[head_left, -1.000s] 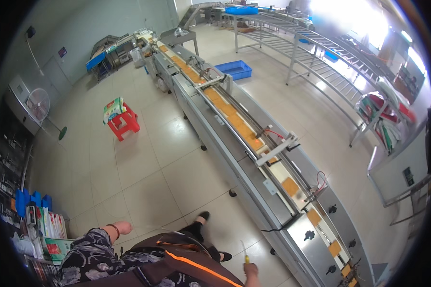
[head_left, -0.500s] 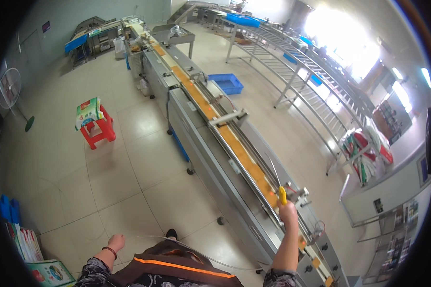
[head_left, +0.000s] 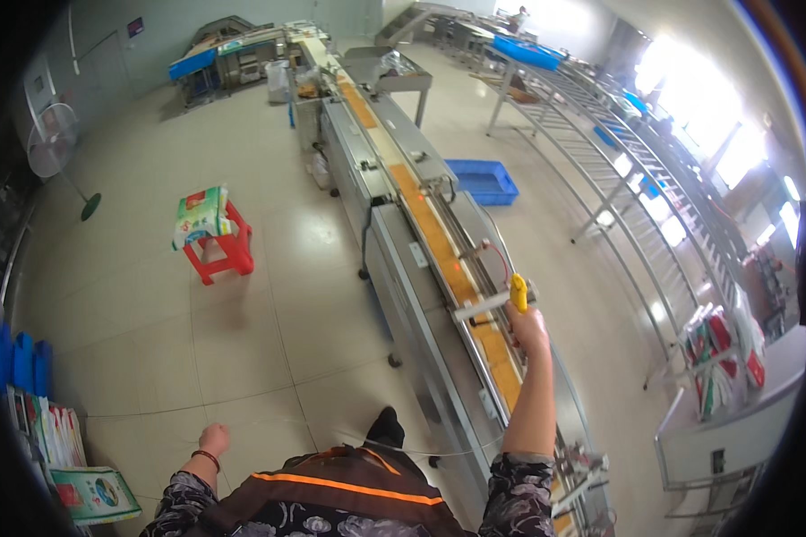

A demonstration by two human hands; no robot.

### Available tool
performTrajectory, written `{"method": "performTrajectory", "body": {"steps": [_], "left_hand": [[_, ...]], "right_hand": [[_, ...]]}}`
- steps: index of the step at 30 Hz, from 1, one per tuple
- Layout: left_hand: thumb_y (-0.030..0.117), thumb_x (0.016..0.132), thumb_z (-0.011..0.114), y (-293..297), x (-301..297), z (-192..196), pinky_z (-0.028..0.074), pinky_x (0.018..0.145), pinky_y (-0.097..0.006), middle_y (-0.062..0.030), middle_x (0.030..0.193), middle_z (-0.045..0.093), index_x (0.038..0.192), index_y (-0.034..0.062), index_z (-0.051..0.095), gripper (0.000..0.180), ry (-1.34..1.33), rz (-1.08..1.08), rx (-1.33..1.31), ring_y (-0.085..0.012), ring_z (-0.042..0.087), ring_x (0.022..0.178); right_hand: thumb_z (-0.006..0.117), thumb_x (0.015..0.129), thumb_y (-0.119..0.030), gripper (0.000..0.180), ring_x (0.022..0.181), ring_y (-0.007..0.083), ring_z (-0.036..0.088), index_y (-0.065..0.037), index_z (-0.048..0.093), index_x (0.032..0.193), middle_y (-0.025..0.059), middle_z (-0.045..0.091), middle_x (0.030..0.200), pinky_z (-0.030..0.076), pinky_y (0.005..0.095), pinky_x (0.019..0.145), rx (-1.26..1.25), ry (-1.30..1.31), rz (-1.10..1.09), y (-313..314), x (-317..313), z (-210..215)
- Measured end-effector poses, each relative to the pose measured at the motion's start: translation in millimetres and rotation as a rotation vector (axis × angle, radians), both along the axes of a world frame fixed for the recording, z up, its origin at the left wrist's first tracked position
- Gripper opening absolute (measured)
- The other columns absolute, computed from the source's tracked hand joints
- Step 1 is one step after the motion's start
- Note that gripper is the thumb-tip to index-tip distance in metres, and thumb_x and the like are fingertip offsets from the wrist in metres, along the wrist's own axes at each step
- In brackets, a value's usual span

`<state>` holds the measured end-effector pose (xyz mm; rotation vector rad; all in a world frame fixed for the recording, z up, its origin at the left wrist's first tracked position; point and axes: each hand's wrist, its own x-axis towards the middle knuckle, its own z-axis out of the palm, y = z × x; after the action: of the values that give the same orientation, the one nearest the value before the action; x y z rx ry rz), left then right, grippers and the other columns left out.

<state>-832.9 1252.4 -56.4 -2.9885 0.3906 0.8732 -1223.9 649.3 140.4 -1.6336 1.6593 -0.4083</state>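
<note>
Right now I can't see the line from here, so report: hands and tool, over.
Right hand up over conveyor, gripping yellow tool. Left hand fisted, empty, low. Metal crossbar beside the tool.

Right hand (head_left: 528, 329) raised, grip closed (arm outstretched); left hand (head_left: 213, 439) fisted low.

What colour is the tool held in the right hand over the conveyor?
Yellow: the tool in the right hand is plain yellow, clearest in the head view.
</note>
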Motion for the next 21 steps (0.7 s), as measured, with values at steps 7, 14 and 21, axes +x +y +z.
{"method": "performTrajectory", "body": {"steps": [7,14,21], "left_hand": [[0.032,0.096,0.044,-23.3,60.9,60.9,0.047,0.088,-0.046,-0.0224,0.11,0.063,0.103,-0.0023,0.064,0.04,-0.152,0.288,-0.036,-0.0395,0.059,0.102],[0.028,0.097,0.044,-13.5,164.1,56.3,0.048,0.084,-0.046,-0.0278,0.101,0.062,0.102,-0.0103,0.059,0.042,-0.179,0.518,0.05,-0.0382,0.06,0.099],[0.023,0.09,0.057,-72.2,410.6,96.3,0.043,0.099,-0.045,-0.0161,0.131,0.055,0.133,0.0081,0.05,0.046,0.084,-0.063,0.687,-0.0317,0.054,0.119]], "right_hand": [[0.059,0.088,-0.044,0.046,0.046,0.0199,0.055,0.002,0.058,0.085,0.0098,0.058,0.066,0.047,0.0367,0.044,0.129,-0.225,0.081,-142.3,168.6,-7.8],[0.058,0.087,-0.041,0.042,0.039,0.0171,0.049,0.0,0.055,0.078,0.0079,0.054,0.061,0.042,0.033,0.036,0.189,-0.525,0.011,-219.1,346.1,-43.0],[0.058,0.09,-0.045,0.046,0.043,0.0166,0.053,-0.002,0.058,0.108,0.0067,0.056,0.068,0.045,0.0309,0.04,0.139,-0.592,0.119,-192.3,581.4,-79.1]]}}
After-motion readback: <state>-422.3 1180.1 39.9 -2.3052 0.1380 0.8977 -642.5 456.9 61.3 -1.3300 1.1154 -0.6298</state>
